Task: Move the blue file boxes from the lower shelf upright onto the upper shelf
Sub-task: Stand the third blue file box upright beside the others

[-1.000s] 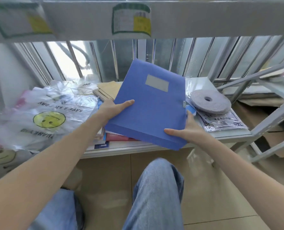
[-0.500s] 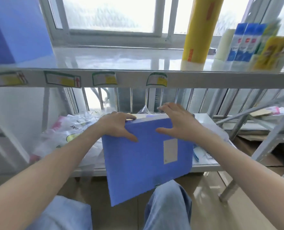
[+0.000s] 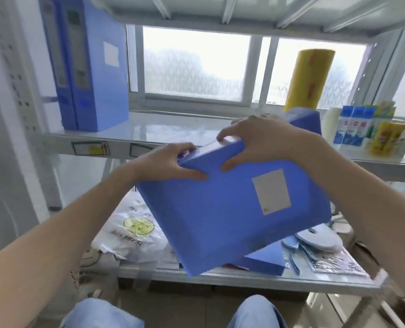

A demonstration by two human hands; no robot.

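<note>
I hold a blue file box [image 3: 222, 214] with a grey label in both hands, tilted, in front of the shelves at mid-height. My left hand [image 3: 166, 163] grips its top left corner and my right hand [image 3: 260, 143] grips its top edge. Two blue file boxes [image 3: 87, 67] stand upright at the left end of the upper shelf [image 3: 173, 131]. Another blue file box [image 3: 265, 259] lies flat on the lower shelf [image 3: 244, 278], partly hidden behind the held one.
A yellow roll [image 3: 309, 81] and small bottles and packets [image 3: 367, 126] stand on the upper shelf's right end. A smiley plastic bag [image 3: 130, 230], a grey tape roll [image 3: 319, 240] and printed sheets lie on the lower shelf. My knees [image 3: 102, 313] are below.
The blue file box has come off the lower shelf, turned from flat to nearly upright, and risen toward the upper shelf. Both hands shifted from its sides to its top edge.
</note>
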